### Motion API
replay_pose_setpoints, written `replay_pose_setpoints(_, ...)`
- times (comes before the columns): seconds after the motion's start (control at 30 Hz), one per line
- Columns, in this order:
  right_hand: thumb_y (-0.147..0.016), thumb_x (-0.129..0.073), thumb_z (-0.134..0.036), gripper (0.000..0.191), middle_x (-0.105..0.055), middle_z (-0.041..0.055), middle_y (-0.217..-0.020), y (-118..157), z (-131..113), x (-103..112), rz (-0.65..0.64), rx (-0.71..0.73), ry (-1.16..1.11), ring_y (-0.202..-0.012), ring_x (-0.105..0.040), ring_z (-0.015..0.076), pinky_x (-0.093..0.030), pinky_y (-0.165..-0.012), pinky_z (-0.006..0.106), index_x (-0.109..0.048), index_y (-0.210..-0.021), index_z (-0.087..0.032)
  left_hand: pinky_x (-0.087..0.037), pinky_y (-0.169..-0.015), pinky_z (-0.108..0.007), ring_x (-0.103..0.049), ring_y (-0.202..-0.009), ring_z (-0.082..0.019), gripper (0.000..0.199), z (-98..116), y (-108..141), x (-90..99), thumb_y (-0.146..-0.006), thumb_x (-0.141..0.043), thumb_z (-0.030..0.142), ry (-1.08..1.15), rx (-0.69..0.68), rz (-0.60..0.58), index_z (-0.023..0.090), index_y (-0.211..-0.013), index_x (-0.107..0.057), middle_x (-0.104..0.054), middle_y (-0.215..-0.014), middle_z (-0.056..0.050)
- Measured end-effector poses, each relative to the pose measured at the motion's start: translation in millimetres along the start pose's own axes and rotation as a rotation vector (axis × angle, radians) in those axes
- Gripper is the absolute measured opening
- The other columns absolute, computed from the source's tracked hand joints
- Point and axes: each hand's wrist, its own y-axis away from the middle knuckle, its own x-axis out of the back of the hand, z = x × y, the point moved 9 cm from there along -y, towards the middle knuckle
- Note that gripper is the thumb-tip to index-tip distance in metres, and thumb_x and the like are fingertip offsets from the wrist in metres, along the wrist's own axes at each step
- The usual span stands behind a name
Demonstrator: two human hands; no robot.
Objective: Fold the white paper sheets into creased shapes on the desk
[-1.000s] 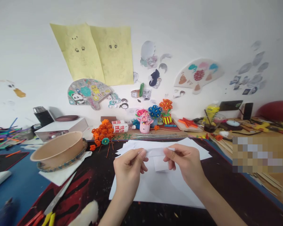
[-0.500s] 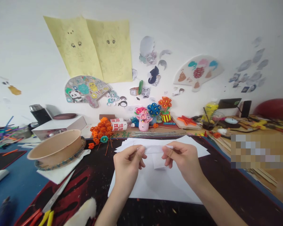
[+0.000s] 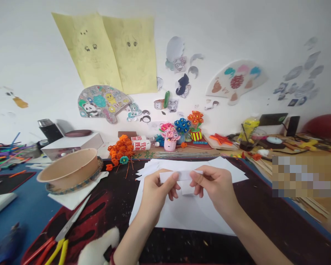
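Note:
Between my two hands is a small folded piece of white paper (image 3: 185, 176), with a wide strip across the top and a narrower flap hanging below its middle. My left hand (image 3: 161, 189) pinches the strip, thumb in front, and part of the strip sticks out past the thumb to the left. At the strip's right end, my right hand (image 3: 213, 184) pinches it between thumb and fingers. Both hands hold the paper above white sheets (image 3: 193, 217) spread on the dark mat (image 3: 264, 206).
Scissors (image 3: 71, 221) with red and yellow handles lie to the left, near a tan bowl (image 3: 68, 167). Orange pipe-cleaner flowers (image 3: 121, 149) lie behind it. Small flower pots (image 3: 196, 134) stand along the back wall. Thin wooden sticks (image 3: 306, 206) lie at the right.
My left hand has slid right along the strip, closer to my right hand, leaving the strip's left end exposed. The view has shifted slightly.

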Motion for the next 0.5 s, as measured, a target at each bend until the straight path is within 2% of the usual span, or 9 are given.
replay_pose_setpoints(0.27, -0.073, -0.073, -0.045, 0.034, -0.058, 0.001, -0.041, 1, -1, -3, -0.017, -0.004, -0.021, -0.035, -0.052, 0.013, -0.042, -0.035, 0.024, -0.067, -0.054, -0.017, -0.037, -0.04, -0.018, -0.052, -0.043, -0.008, 0.031, -10, 1, -2.5, -0.07, -0.078, 0.038, 0.08, 0.082, -0.012, 0.012, -0.061, -0.063, -0.061, -0.053, -0.001)
replay_pose_setpoints(0.5, -0.075, -0.072, -0.044, 0.035, -0.058, 0.0007, -0.042, 0, -2, -4, -0.034, 0.005, -0.006, -0.036, -0.053, 0.0123, -0.042, -0.035, 0.023, -0.066, -0.054, -0.017, -0.032, -0.032, -0.018, -0.055, -0.038, -0.011, 0.036, -16, -1, 0.3, -0.07, -0.076, 0.043, 0.003, 0.128, -0.008, 0.012, -0.059, -0.06, -0.064, -0.051, -0.003)
